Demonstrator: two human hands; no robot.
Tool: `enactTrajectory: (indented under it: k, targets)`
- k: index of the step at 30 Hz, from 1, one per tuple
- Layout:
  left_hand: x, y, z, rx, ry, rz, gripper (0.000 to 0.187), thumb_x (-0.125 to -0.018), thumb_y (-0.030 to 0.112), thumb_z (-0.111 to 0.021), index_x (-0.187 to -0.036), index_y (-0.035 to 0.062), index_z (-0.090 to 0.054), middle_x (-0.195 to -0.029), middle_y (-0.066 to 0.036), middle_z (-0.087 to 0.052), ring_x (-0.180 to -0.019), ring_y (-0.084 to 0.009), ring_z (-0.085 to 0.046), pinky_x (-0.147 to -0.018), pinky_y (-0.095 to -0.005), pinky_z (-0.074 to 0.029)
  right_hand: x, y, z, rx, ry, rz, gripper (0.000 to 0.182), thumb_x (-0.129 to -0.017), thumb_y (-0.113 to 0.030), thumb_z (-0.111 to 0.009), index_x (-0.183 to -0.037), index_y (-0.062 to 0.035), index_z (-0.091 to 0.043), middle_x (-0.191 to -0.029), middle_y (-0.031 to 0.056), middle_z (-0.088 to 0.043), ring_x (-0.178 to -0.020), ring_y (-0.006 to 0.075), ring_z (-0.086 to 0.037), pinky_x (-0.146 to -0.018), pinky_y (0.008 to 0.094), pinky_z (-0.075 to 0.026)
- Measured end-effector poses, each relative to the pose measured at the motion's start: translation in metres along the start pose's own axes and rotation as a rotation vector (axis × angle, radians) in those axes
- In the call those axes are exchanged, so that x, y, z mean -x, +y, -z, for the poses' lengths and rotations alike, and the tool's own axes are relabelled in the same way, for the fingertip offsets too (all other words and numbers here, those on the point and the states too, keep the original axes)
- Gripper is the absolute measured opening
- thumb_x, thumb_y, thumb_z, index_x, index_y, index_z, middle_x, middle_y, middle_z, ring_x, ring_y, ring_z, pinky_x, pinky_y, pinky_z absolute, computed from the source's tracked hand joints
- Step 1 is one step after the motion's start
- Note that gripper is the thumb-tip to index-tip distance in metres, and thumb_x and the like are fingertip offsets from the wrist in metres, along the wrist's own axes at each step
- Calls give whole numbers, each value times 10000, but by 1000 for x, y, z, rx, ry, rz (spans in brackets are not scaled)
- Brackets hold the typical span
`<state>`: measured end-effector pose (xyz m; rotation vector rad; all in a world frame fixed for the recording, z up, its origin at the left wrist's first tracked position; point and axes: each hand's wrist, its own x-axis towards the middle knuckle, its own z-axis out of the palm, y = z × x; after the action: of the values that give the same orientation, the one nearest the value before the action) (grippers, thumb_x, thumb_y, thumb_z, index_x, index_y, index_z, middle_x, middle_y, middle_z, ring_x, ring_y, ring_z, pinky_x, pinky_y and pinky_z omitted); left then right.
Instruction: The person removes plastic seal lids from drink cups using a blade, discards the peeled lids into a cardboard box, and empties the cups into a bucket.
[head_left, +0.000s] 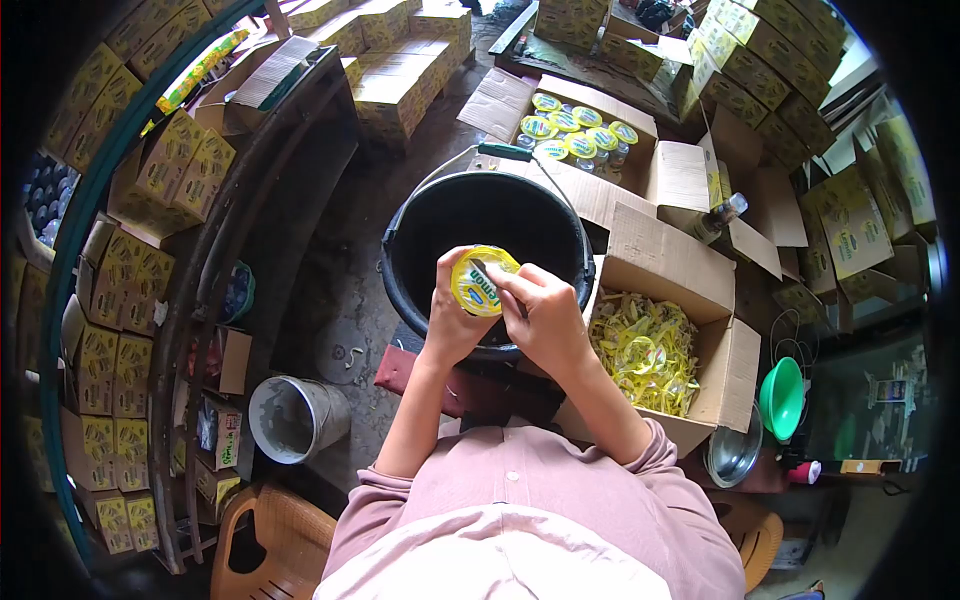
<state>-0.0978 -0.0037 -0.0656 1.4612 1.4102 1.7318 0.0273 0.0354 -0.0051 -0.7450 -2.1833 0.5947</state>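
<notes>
Nearest is the person's pink shirt (450, 480), with both forearms stretched forward. The left hand (450, 315) is curled around a cup (480, 294), whose yellow lid, printed "lemon", faces up to the camera. The right hand (545, 312) has its fingers closed on a small dark tool (481, 268), and the tool's tip is at the lid. The cup is above the near part of a black bucket (475, 212). To the right of this bucket, an open carton (655, 255) contains many yellow strips (655, 375). Farther away, behind the bucket, another open carton (595, 207) holds several yellow-lidded cups (582, 145). Farthest, printed boxes (400, 90) stand in a stack on the floor.
</notes>
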Motion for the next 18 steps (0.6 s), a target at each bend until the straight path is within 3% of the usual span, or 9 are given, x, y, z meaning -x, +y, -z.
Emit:
enactTrajectory:
  k: [11, 14, 17, 18]
  targets:
    - [1, 1, -1, -32, 15, -8, 727, -602, -5, -743, -1197, 89, -338, -1063, -120, -523, -976, -226, -553, -844, -319, -458, 10, -5, 7, 96, -72, -8, 326, -712, 33, -583, -1022, -55, -626, -713, 139, -528, -599, 282, -545, -553, 352, -449]
    - [1, -5, 1, 67, 28, 35, 724, -584, -9, -757, -1185, 61, -359, -1072, -100, -507, -990, -189, -521, -878, -294, -432, 20, -11, 19, 116, -201, -88, 302, -713, -1, -568, -1012, -17, -603, -755, 143, -533, -734, 299, -561, -669, 372, -471]
    - [1, -5, 0, 62, 14, 10, 719, -586, -7, -759, -1182, 61, -365, -1074, -94, -506, -988, -182, -520, -882, -291, -431, 27, -9, 26, 65, -133, -69, 327, -716, 32, -582, -1022, -72, -636, -671, 124, -516, -566, 266, -533, -538, 344, -439]
    - [1, -4, 0, 46, 7, 13, 720, -585, -6, -760, -1184, 61, -365, -1076, -93, -507, -992, -180, -520, -883, -291, -431, 27, -9, 31, 76, -171, -94, 313, -716, 21, -579, -1010, -69, -636, -684, 121, -519, -595, 269, -542, -563, 352, -446]
